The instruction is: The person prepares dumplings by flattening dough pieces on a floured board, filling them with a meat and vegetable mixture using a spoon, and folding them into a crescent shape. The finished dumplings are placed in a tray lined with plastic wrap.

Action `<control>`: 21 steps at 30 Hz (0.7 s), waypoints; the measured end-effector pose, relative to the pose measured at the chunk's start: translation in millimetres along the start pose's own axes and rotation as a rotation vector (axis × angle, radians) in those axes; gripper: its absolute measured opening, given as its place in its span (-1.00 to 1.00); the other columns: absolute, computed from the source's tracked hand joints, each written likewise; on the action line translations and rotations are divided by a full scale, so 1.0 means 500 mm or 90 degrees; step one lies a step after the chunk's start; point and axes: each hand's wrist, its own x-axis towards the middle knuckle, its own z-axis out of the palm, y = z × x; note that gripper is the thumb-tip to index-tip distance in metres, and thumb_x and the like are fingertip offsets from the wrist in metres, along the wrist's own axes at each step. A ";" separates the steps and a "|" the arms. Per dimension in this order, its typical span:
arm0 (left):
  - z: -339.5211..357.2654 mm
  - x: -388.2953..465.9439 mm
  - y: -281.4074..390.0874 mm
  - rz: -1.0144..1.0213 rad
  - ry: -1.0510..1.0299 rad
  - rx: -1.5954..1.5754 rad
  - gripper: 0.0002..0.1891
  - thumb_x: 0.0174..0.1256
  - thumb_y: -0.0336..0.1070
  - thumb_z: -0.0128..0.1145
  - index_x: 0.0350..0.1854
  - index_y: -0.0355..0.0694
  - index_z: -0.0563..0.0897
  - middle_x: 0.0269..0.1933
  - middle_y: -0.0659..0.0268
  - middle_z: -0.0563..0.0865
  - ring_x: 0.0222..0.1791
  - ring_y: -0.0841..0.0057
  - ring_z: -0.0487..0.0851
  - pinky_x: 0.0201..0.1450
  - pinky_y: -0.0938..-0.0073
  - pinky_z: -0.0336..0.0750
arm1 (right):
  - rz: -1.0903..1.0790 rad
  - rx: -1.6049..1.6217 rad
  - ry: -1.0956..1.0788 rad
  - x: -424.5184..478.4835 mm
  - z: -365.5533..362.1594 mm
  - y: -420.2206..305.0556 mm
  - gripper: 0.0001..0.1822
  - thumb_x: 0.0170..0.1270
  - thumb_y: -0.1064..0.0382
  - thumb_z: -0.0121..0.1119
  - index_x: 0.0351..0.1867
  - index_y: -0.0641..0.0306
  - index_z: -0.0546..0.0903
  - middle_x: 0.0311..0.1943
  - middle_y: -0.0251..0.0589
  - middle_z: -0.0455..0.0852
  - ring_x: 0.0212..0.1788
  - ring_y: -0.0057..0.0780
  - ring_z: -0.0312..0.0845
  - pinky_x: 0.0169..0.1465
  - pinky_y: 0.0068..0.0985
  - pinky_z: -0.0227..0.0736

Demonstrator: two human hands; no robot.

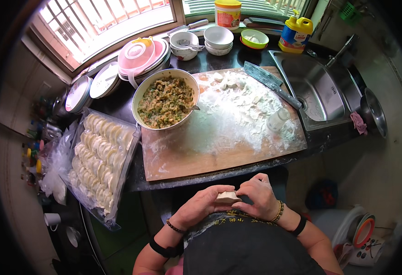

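Observation:
Close to my body, beyond the near edge of the counter, my left hand (204,202) holds a folded dough dumpling (227,197). The fingers of my right hand (257,197) pinch the dumpling's right end. Ahead lies a floured wooden board (201,161) with small dough pieces (231,82) at its far side and a glass jar (278,119) at its right. A bowl of chopped filling (166,103) stands at the board's left, a spoon handle at its rim. Rows of folded dumplings (99,161) fill a plastic-lined tray on the left.
A cleaver (273,84) lies along the board's right edge, beside a steel sink (321,89). Stacked plates (104,79), a pink colander (135,56), white bowls (218,37), a green bowl (254,37) and a yellow detergent jug (295,34) line the back.

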 end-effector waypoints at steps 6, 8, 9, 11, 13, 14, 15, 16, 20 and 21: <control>0.011 0.011 0.010 -0.034 -0.026 0.009 -0.25 0.52 0.26 -0.45 0.36 -0.38 0.28 0.32 0.15 0.41 0.34 0.36 0.39 0.44 0.24 0.24 | -0.022 0.012 -0.006 0.013 0.007 -0.001 -0.69 -0.04 0.21 0.47 -0.27 0.14 0.61 -0.30 -0.40 0.64 -0.33 -0.41 0.52 -0.09 -0.33 0.23; 0.020 0.014 0.017 -0.037 -0.034 0.024 -0.23 0.51 0.27 -0.49 0.36 -0.39 0.28 0.31 0.17 0.41 0.35 0.38 0.37 0.45 0.25 0.22 | -0.039 0.010 -0.011 0.011 0.013 0.003 -0.71 -0.04 0.24 0.46 -0.27 0.13 0.62 -0.30 -0.41 0.64 -0.33 -0.42 0.52 -0.09 -0.33 0.23; 0.019 0.014 0.015 -0.043 -0.029 0.014 -0.23 0.52 0.27 -0.50 0.36 -0.39 0.28 0.31 0.17 0.42 0.35 0.38 0.37 0.45 0.25 0.22 | -0.045 0.011 -0.014 0.005 0.019 0.007 -0.72 -0.03 0.25 0.46 -0.27 0.13 0.62 -0.29 -0.41 0.64 -0.32 -0.43 0.52 -0.09 -0.34 0.23; 0.015 0.016 0.010 -0.054 -0.018 -0.005 -0.24 0.52 0.27 -0.50 0.36 -0.39 0.28 0.31 0.17 0.42 0.35 0.38 0.37 0.44 0.26 0.23 | -0.054 0.009 -0.012 0.000 0.025 0.010 -0.72 -0.02 0.26 0.44 -0.25 0.12 0.63 -0.29 -0.42 0.65 -0.32 -0.44 0.52 -0.09 -0.34 0.22; 0.019 0.014 0.013 -0.062 -0.012 -0.011 -0.25 0.53 0.25 -0.50 0.36 -0.38 0.29 0.31 0.17 0.42 0.35 0.39 0.37 0.43 0.27 0.24 | -0.059 0.006 -0.005 -0.003 0.026 0.011 -0.73 0.00 0.26 0.42 -0.23 0.13 0.64 -0.29 -0.41 0.65 -0.32 -0.44 0.51 -0.09 -0.34 0.21; 0.020 0.013 0.015 -0.066 -0.010 -0.014 -0.25 0.53 0.25 -0.50 0.36 -0.38 0.29 0.31 0.17 0.42 0.35 0.39 0.37 0.43 0.28 0.24 | -0.047 -0.009 -0.007 0.000 0.020 0.008 -0.71 0.02 0.23 0.41 -0.20 0.13 0.65 -0.29 -0.42 0.64 -0.32 -0.45 0.50 -0.09 -0.34 0.22; 0.021 0.013 0.015 -0.068 -0.009 -0.020 -0.26 0.54 0.24 -0.51 0.36 -0.38 0.29 0.31 0.16 0.43 0.34 0.39 0.38 0.43 0.29 0.23 | -0.037 -0.023 -0.011 0.006 0.011 0.002 -0.70 0.03 0.20 0.40 -0.17 0.13 0.65 -0.28 -0.42 0.63 -0.31 -0.45 0.49 -0.09 -0.35 0.23; 0.021 0.014 0.015 -0.070 -0.008 -0.025 -0.26 0.54 0.23 -0.52 0.36 -0.37 0.30 0.31 0.16 0.43 0.34 0.40 0.38 0.43 0.30 0.23 | -0.027 -0.037 -0.014 0.011 0.005 -0.003 -0.68 0.04 0.18 0.39 -0.14 0.13 0.66 -0.28 -0.43 0.63 -0.31 -0.46 0.48 -0.09 -0.35 0.24; 0.021 0.018 0.005 -0.071 0.008 -0.026 -0.28 0.55 0.21 -0.55 0.36 -0.35 0.31 0.31 0.17 0.44 0.33 0.40 0.40 0.42 0.33 0.23 | -0.031 -0.038 -0.026 0.021 0.001 -0.008 -0.57 -0.02 0.08 0.42 -0.09 0.12 0.66 -0.23 -0.44 0.63 -0.29 -0.45 0.45 -0.08 -0.36 0.22; 0.023 0.020 0.003 -0.075 0.019 -0.031 -0.29 0.55 0.21 -0.56 0.36 -0.34 0.32 0.30 0.18 0.45 0.32 0.41 0.41 0.41 0.34 0.25 | -0.042 -0.033 -0.032 0.024 0.005 -0.008 -0.57 -0.04 0.06 0.43 -0.10 0.12 0.66 -0.22 -0.46 0.64 -0.28 -0.45 0.44 -0.08 -0.36 0.22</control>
